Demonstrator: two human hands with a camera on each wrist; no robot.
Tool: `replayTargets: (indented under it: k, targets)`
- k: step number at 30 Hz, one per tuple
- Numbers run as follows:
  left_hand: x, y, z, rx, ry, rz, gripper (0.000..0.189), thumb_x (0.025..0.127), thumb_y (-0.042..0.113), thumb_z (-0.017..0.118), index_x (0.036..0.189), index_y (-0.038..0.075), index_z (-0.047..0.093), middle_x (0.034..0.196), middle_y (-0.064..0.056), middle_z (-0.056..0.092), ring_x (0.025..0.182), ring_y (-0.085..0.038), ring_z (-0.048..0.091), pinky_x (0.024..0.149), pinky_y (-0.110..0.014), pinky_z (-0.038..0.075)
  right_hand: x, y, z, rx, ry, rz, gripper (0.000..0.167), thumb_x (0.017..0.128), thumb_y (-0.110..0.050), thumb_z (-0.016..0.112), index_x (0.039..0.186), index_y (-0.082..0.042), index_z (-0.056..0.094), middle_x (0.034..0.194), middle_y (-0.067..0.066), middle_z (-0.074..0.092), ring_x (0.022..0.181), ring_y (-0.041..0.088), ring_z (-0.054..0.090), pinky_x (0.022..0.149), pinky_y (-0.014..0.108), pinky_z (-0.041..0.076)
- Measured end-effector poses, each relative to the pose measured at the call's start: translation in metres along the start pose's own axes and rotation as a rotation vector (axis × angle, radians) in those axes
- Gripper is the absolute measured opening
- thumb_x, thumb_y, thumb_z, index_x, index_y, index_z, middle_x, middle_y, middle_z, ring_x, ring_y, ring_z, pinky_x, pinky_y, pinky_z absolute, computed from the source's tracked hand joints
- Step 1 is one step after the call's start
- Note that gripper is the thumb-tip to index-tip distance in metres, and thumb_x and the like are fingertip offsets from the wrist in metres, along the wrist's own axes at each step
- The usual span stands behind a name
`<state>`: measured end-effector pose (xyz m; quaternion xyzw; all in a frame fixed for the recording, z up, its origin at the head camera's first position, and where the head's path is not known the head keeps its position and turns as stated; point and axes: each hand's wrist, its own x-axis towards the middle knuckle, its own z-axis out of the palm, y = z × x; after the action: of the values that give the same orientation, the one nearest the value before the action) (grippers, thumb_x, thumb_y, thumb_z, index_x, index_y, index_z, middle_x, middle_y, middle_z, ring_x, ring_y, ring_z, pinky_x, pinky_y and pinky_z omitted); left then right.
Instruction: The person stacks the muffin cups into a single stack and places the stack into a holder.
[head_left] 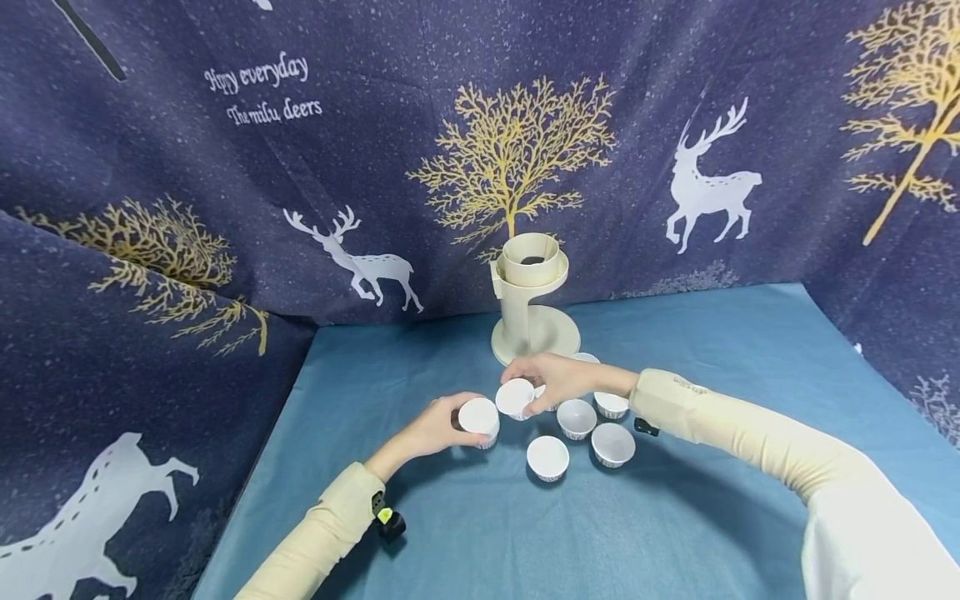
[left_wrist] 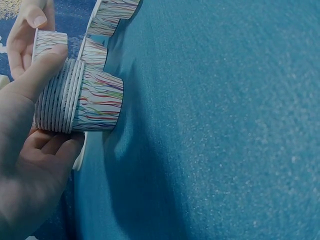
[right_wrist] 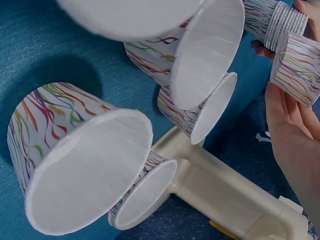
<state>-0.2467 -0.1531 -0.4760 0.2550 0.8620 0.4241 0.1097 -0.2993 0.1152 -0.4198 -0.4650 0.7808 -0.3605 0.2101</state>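
My left hand (head_left: 433,430) grips a nested stack of small white paper baking cups (head_left: 478,418) by its sides. In the left wrist view the stack (left_wrist: 100,102) lies sideways, its many rims close together and colored wavy lines on the outer wall. Just to its right, my right hand (head_left: 558,377) pinches a single paper cup (head_left: 515,398) between thumb and fingers, its mouth facing up. The right wrist view shows this cup (right_wrist: 299,70) right beside the stack's rims, with the fingers (right_wrist: 292,107) along it.
Several single cups stand mouth up on the blue cloth, among them a front one (head_left: 547,460) and one at right (head_left: 613,446). Behind them rises a cream stand (head_left: 516,321) with a ring-shaped top and round base. A printed curtain (head_left: 360,167) hangs behind the table.
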Motion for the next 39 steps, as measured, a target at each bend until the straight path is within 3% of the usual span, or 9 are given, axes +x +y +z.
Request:
replayTargets:
  k: [4, 7, 9, 19, 32, 39]
  targets:
    - [-0.002, 0.009, -0.002, 0.007, -0.004, 0.000, 0.056, 0.078, 0.020, 0.081, 0.128, 0.006, 0.059, 0.113, -0.010, 0.068, 0.094, -0.015, 0.062, 0.079, -0.025, 0.049, 0.001, -0.002, 0.000, 0.023, 0.003, -0.003, 0.049, 0.081, -0.011, 0.075, 0.124, -0.003, 0.054, 0.119, 0.010, 0.063, 0.107, 0.017, 0.060, 0.095, 0.031, 0.050]
    - [-0.001, 0.008, -0.002, 0.011, -0.012, -0.001, 0.057, 0.077, 0.022, 0.082, 0.127, 0.008, 0.059, 0.111, -0.008, 0.068, 0.093, -0.014, 0.062, 0.079, -0.025, 0.049, 0.002, -0.002, 0.000, 0.034, 0.004, -0.003, 0.048, 0.081, -0.010, 0.075, 0.124, -0.003, 0.054, 0.120, 0.010, 0.063, 0.107, 0.016, 0.060, 0.095, 0.031, 0.050]
    - [0.001, -0.001, -0.001, 0.010, -0.008, 0.009, 0.057, 0.076, 0.025, 0.083, 0.127, 0.010, 0.060, 0.111, -0.005, 0.068, 0.092, -0.012, 0.062, 0.079, -0.025, 0.050, 0.003, -0.002, 0.001, 0.040, 0.008, 0.000, 0.048, 0.081, -0.009, 0.075, 0.123, -0.004, 0.053, 0.120, 0.010, 0.063, 0.107, 0.016, 0.060, 0.095, 0.033, 0.050]
    - [0.000, -0.001, 0.000, 0.008, -0.007, 0.007, 0.059, 0.075, 0.026, 0.084, 0.127, 0.012, 0.060, 0.110, -0.003, 0.069, 0.091, -0.011, 0.061, 0.079, -0.024, 0.049, 0.008, -0.007, 0.002, 0.022, 0.012, -0.045, 0.047, 0.081, -0.011, 0.075, 0.122, -0.003, 0.053, 0.116, 0.010, 0.065, 0.103, 0.016, 0.060, 0.091, 0.040, 0.051]
    - [0.000, 0.000, 0.001, -0.007, -0.011, 0.012, 0.059, 0.076, 0.025, 0.083, 0.127, 0.010, 0.059, 0.110, -0.004, 0.069, 0.091, -0.011, 0.062, 0.079, -0.024, 0.050, 0.009, -0.009, 0.001, -0.012, 0.018, -0.043, 0.047, 0.082, -0.016, 0.075, 0.123, -0.007, 0.053, 0.117, 0.006, 0.065, 0.102, 0.015, 0.058, 0.085, 0.030, 0.049]
    - [0.000, -0.001, 0.001, -0.010, -0.016, 0.005, 0.058, 0.077, 0.025, 0.082, 0.128, 0.011, 0.059, 0.110, -0.003, 0.068, 0.091, -0.010, 0.062, 0.078, -0.023, 0.050, 0.010, -0.012, 0.000, -0.015, 0.031, -0.061, 0.045, 0.083, -0.015, 0.072, 0.123, -0.008, 0.053, 0.118, 0.007, 0.064, 0.100, 0.015, 0.056, 0.085, 0.044, 0.049]
